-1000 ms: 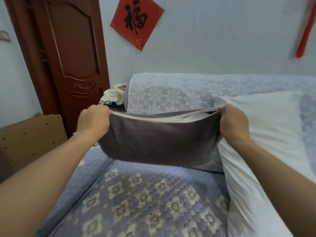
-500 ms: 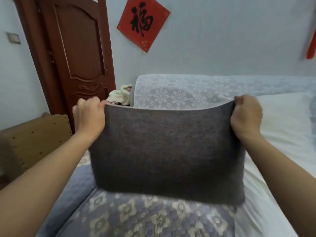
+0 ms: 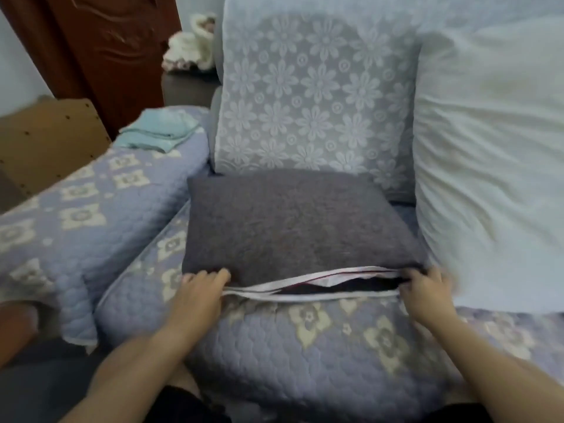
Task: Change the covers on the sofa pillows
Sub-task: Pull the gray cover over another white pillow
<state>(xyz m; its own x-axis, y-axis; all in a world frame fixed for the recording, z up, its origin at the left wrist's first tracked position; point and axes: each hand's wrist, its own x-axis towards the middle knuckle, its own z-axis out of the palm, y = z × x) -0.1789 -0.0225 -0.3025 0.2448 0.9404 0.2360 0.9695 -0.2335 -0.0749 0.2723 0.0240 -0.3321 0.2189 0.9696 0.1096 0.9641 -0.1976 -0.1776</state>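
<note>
Lowered from mid-air, the grey pillow (image 3: 297, 224) now lies flat on the sofa seat (image 3: 305, 346), opening toward the person. Left hand (image 3: 198, 296) and right hand (image 3: 427, 293) pinch its gaping ends, so closing the cover likely comes next.

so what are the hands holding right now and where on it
Both hold the grey pillow lying on the sofa seat, at its open near edge: the left hand at the left end of the opening, the right hand at the right end.
</note>
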